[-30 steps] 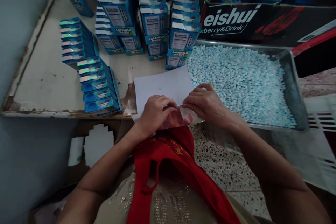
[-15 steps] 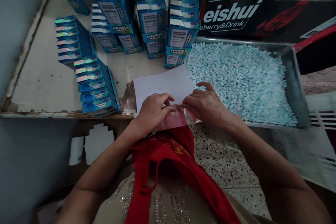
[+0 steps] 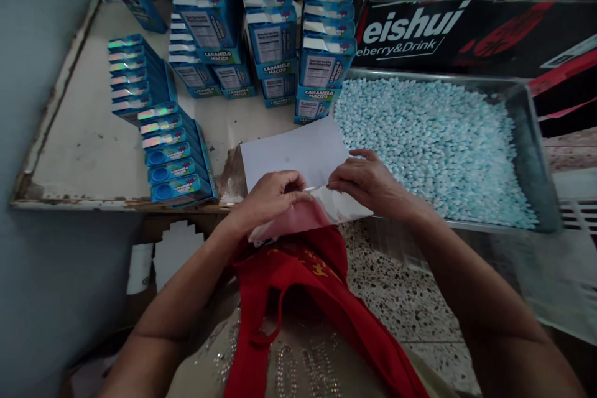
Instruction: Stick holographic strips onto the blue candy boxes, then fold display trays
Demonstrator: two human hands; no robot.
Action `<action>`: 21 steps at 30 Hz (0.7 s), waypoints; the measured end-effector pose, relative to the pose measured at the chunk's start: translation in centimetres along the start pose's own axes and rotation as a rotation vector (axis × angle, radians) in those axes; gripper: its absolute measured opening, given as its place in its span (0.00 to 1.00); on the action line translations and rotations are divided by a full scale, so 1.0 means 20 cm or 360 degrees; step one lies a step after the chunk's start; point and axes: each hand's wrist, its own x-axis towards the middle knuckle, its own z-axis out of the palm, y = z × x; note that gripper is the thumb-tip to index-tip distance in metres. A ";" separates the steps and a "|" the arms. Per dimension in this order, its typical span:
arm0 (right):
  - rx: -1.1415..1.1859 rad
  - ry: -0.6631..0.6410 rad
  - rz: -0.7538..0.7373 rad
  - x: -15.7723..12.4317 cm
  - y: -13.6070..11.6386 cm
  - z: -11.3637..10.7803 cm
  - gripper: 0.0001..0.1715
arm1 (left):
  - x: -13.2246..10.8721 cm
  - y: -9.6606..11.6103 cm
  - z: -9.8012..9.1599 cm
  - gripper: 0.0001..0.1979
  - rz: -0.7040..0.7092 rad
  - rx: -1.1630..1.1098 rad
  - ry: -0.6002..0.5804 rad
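A thin see-through plastic bag (image 3: 321, 211) stretches between my two hands in front of the red apron, which shows pink through it. My left hand (image 3: 273, 199) pinches its upper edge on the left. Higher on the right, my right hand (image 3: 366, 183) grips the same edge between thumb and fingers. Behind the bag a white sheet of paper (image 3: 291, 152) lies at the table's front edge. Right beside my right hand is a metal tray (image 3: 543, 161) filled with small pale blue candies (image 3: 429, 143).
Stacks of blue candy boxes (image 3: 321, 68) stand at the back of the white table (image 3: 69, 149). Two shorter rows of boxes (image 3: 175, 155) are at the left. A black carton (image 3: 415, 31) with more blue boxes in it stands behind the tray.
The plastic bag is spread wider, its right part now pulled out to the right. My hands have moved slightly apart. The whole view has shifted a little.
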 end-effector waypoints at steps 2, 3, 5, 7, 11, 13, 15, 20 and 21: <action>0.0050 0.0023 0.0018 0.00 0.00 0.00 0.14 | 0.01 0.01 -0.01 0.08 0.0019 0.0006 0.0038; 0.0064 0.0045 0.0034 0.00 0.00 0.00 0.14 | 0.01 0.02 -0.01 0.08 0.0045 0.0023 0.0095; 0.0062 0.0095 0.0075 0.00 0.00 0.00 0.14 | 0.01 0.03 0.01 0.09 0.0152 0.0136 0.0249; 0.0030 0.0139 0.0102 0.00 -0.01 0.00 0.15 | 0.00 0.04 0.03 0.13 0.0293 0.0334 0.0384; -0.0076 0.0186 0.0067 0.00 -0.04 -0.01 0.14 | 0.00 0.07 0.05 0.09 0.0334 0.0420 0.0380; -0.0186 0.0188 0.0049 0.01 -0.05 -0.01 0.14 | 0.00 0.08 0.04 0.08 0.0216 0.0279 0.0281; -0.0330 0.0207 0.0045 0.01 -0.07 -0.02 0.13 | 0.01 0.09 0.03 0.09 0.0103 0.0223 0.0225; -0.0526 0.0193 0.0012 0.02 -0.09 -0.02 0.14 | 0.05 0.09 0.03 0.10 0.0139 0.0315 0.0162; -0.0536 0.0189 0.0026 0.02 -0.09 -0.02 0.15 | 0.05 0.08 0.04 0.09 0.0170 0.0369 0.0169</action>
